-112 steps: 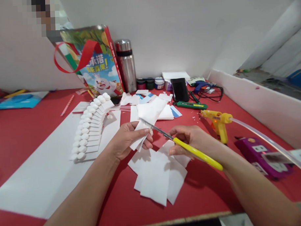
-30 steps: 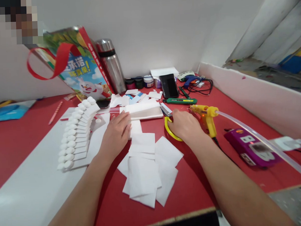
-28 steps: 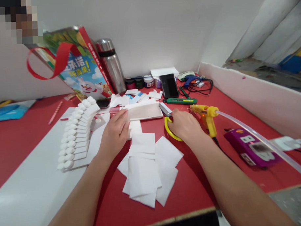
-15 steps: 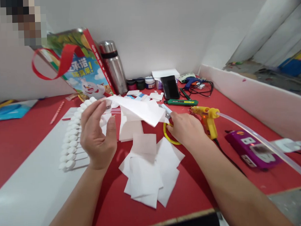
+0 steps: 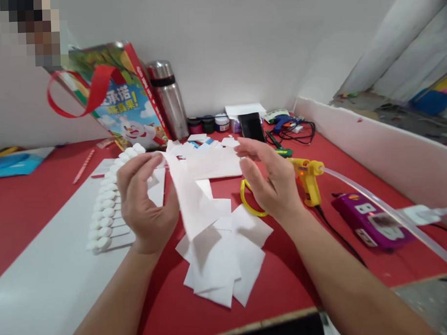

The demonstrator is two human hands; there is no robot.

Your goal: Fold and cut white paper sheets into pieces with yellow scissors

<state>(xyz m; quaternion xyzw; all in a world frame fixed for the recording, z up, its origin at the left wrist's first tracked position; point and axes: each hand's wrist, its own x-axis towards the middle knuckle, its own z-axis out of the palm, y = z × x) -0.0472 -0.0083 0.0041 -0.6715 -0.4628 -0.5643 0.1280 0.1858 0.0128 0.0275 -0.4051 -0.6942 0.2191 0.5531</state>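
Observation:
My left hand [image 5: 146, 204] is closed on a thin white sheet of paper [image 5: 191, 200], which curves and hangs from its fingers with one corner pointing down. At the right, my right hand [image 5: 270, 178] has its thumb and fingers apart, beside the edge of another flat white piece [image 5: 216, 163]. I cannot tell whether it touches that edge or whether the two white parts are joined. Below both hands, loose white paper squares [image 5: 215, 265] lie overlapping on the red table [image 5: 162, 296]. A yellow ring [image 5: 248, 201] lies beside my right hand, partly hidden by it.
On the left are a white board [image 5: 48, 286] and rows of white discs on sticks [image 5: 106, 213]. A yellow glue gun [image 5: 308, 179] and purple power strip [image 5: 372, 221] are at the right. Behind stand a gift bag [image 5: 122, 102], a steel flask [image 5: 170, 101] and paint jars [image 5: 208, 124].
My right hand has lifted and moved up from beside the yellow ring to the paper's right side. The sheet in my left hand has swung from nearly level to hanging down.

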